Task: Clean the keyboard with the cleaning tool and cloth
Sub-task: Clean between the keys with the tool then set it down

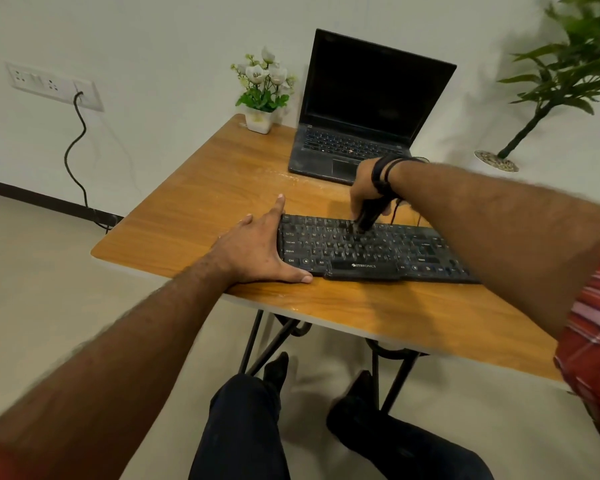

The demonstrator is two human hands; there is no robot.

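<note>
Both your hands work on the wooden table [194,209] by the white wall: left hand [257,251] flat, steadying the ZEBRONICS keyboard [368,251]; right hand [366,188] gripping the cleaning tool [366,220] on its keys.

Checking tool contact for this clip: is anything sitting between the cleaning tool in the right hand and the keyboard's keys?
Nothing visible. The right hand grips the black cleaning tool, whose tip meets the upper key rows of the keyboard. The left hand lies flat against the keyboard's left end, clear of the tool.
</note>
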